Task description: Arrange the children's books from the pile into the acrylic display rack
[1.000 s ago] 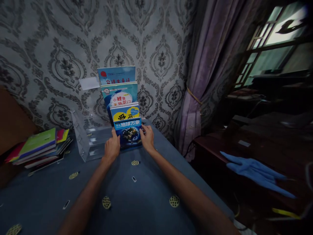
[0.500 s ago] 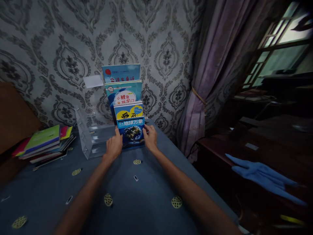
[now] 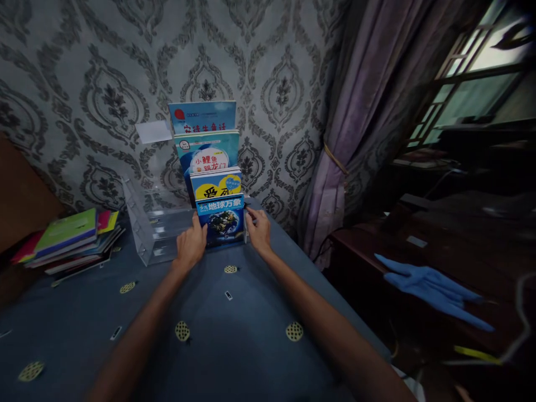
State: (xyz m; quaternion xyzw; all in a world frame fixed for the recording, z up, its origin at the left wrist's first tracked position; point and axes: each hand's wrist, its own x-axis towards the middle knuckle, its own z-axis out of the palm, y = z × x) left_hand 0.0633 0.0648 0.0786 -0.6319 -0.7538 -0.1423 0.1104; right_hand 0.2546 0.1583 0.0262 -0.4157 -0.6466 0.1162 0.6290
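A blue picture book with a globe on its cover [image 3: 221, 224] stands upright in the front row of a clear acrylic rack [image 3: 144, 234]. My left hand [image 3: 191, 241] is closed at the book's left edge, thumb up along the side. At the right edge, my right hand [image 3: 258, 230] has its fingers bent in against the book; the fingertips are partly hidden. Rising in steps behind it are a yellow-and-blue book [image 3: 215, 184], a teal book with a white circle [image 3: 205, 145] and a taller light-blue book [image 3: 203, 116].
On the left lies a stack of books [image 3: 69, 237] beside a brown panel [image 3: 25, 201]. A white card [image 3: 153, 132] tops the rack's left part. Blue patterned cloth [image 3: 251, 346] covers the table. Right of it are a tied curtain [image 3: 335, 162] and a blue glove [image 3: 431, 285] on a dark surface.
The view has shifted slightly, moving everything a little left and up. The globe book sits lower against the rack, and my right hand shows a little more space beside its edge.
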